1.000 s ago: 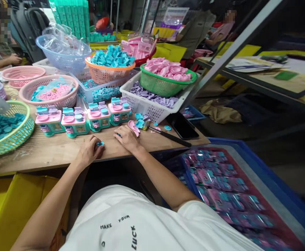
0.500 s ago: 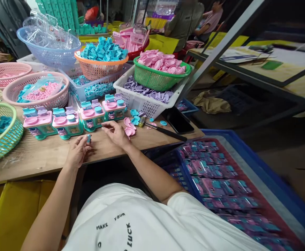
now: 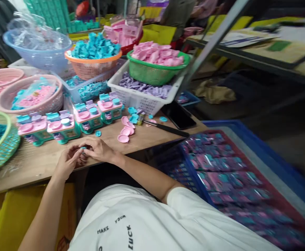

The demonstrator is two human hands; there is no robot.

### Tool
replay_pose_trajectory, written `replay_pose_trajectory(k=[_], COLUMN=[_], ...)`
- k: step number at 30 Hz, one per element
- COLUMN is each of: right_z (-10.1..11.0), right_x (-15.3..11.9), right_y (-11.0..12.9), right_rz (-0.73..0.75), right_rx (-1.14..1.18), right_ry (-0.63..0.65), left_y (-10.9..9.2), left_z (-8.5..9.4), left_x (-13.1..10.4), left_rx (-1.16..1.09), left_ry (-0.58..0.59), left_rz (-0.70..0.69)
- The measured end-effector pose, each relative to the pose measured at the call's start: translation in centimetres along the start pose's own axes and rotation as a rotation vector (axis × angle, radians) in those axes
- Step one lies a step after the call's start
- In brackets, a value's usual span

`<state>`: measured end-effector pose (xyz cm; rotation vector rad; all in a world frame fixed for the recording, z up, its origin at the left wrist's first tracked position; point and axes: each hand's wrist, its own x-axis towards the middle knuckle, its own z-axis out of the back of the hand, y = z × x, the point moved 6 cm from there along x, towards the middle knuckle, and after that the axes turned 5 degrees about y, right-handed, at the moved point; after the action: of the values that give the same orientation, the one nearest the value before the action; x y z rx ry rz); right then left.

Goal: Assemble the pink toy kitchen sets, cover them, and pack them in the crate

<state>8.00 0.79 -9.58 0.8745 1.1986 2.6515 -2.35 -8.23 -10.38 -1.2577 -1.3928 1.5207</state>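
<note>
My left hand point(image 3: 67, 161) and my right hand point(image 3: 98, 150) meet at the table's front edge. A small blue plastic piece point(image 3: 83, 148) shows between their fingertips; both hands are closed on it, and the fingers hide most of it. Just beyond my right hand lies a small round teal piece point(image 3: 98, 133). Behind my hands stands a row of several toy kitchen units point(image 3: 63, 127), teal below with pink tops carrying blue and purple parts. Loose pink oval dishes point(image 3: 123, 138) lie to the right of my right hand.
A black-handled tool point(image 3: 168, 129) and a phone point(image 3: 180, 115) lie at the right. Behind are a green basket point(image 3: 154, 71) of pink parts, a white crate point(image 3: 139, 97) of purple parts and an orange basket point(image 3: 94, 64). A blue tray point(image 3: 207, 123) with packed sets sits lower right.
My right hand has come from beside the toy kitchens toward me to join the left at the blue piece. A round teal piece and another pink dish now show on the table.
</note>
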Motion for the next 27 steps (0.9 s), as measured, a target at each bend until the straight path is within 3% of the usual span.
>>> replay_pose_trajectory(k=[5, 9, 12, 15, 17, 19, 21, 24, 27], right_z=[-2.7, -6.1, -8.9, -11.1, -11.8, -11.9, -11.7, -11.4, -11.5], right_x=[1.9, 4.1, 5.1, 5.6, 5.6, 5.4, 5.1, 4.7, 4.6], right_y=[1.2, 2.8, 4.0, 4.4, 4.4, 4.2, 4.1, 4.3, 4.7], right_rz=[0.103, 0.201, 0.283, 0.351, 0.399, 0.438, 0.458, 0.474, 0.491], right_rx=[-0.06, -0.216, -0.295, -0.308, -0.284, -0.257, -0.237, -0.221, -0.221], right_ry=[0.103, 0.214, 0.313, 0.394, 0.409, 0.395, 0.373, 0.347, 0.326], left_y=[0.1, -2.9, -6.5, -10.7, -12.3, -12.8, -12.4, -10.9, -10.3], left_z=[1.8, 5.2, 10.6, 18.5, 23.3, 27.0, 29.3, 31.1, 32.5], left_x=[-1.9, -4.1, -5.9, -6.8, -6.1, -4.6, -2.7, 0.1, 1.8], left_rx=[0.047, 0.335, 0.638, 0.94, 1.0, 1.0, 1.032, 1.191, 1.307], left_ry=[-0.066, -0.136, -0.318, -0.699, -0.813, -0.823, -0.746, -0.566, -0.51], left_rz=[0.015, -0.118, -0.198, -0.197, -0.168, -0.164, -0.166, -0.009, 0.184])
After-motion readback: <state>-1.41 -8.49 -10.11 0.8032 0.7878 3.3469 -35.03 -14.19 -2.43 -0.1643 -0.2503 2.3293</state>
